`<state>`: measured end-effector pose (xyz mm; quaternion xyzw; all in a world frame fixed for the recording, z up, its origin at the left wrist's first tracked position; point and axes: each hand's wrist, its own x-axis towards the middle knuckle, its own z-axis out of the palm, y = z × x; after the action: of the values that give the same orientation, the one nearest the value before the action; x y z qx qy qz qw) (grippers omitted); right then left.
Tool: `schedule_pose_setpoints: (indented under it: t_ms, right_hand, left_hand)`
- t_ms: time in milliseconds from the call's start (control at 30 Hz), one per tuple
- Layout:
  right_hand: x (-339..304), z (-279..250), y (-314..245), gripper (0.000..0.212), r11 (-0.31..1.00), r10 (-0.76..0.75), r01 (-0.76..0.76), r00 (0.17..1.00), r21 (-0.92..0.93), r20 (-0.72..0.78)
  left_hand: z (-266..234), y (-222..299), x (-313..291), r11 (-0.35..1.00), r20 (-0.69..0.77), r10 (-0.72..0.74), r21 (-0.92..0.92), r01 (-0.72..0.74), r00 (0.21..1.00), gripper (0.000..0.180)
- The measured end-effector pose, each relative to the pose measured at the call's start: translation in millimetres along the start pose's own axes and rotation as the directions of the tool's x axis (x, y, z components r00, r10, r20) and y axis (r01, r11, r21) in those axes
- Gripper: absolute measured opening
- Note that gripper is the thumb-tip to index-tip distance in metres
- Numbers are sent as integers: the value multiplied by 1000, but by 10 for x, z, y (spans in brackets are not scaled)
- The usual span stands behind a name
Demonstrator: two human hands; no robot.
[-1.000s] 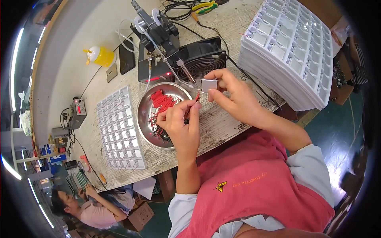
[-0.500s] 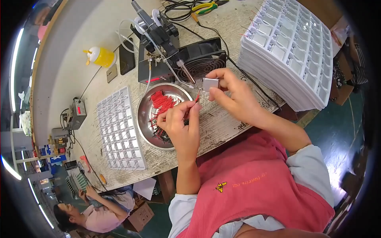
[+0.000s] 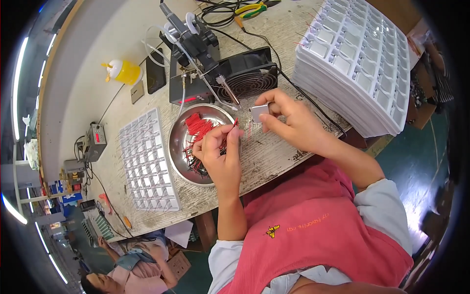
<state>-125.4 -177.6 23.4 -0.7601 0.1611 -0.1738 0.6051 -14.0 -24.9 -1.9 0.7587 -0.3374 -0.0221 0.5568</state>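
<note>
Between thumb and fingers of my right hand (image 3: 293,125) is a small flat silver square piece (image 3: 259,113), held just below and right of a soldering iron's tip (image 3: 235,98). My left hand (image 3: 219,154) pinches a short red wire (image 3: 236,122) whose end points up. The wire and the silver piece are apart. Under my left hand stands a round metal bowl (image 3: 175,161) with many loose red wires (image 3: 198,126) and dark wires in it. The iron is clamped in a stand, with a thin feed tube beside it.
A white tray (image 3: 172,203) of silver pieces lies at left, and a tall stack of white trays (image 3: 338,93) at right. Behind the iron is a black fan (image 3: 249,78). A yellow bottle (image 3: 128,72), pliers (image 3: 252,10) and cables lie farther back. A co-worker (image 3: 132,274) sits at lower left.
My left hand has drawn slightly left with the red wire, away from the iron's tip. In my right hand the silver piece has tilted and dropped a little. The co-worker has shifted.
</note>
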Motion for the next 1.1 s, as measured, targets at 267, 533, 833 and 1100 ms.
schedule_pose_setpoints:
  t_ms: [267, 533, 833, 1100]
  right_hand:
    - [4, 36, 6, 25, 1000, 2, -4, 997, 21, 74]
    - [16, 17, -34, 27, 998, 42, -45, 997, 39, 70]
    - [32, 80, 40, 25, 995, -54, 57, 998, 82, -38]
    - [40, 59, -4, 25, 997, -29, 29, 1000, 65, -1]
  left_hand:
    - [13, 2, 31, 997, 9, 51, 65, -52, 999, 9]
    - [36, 140, 108, 940, 38, 196, 279, -199, 980, 7]
    - [70, 132, 159, 942, 30, 194, 273, -195, 981, 7]
    - [75, 92, 170, 954, 4, 176, 247, -172, 984, 12]
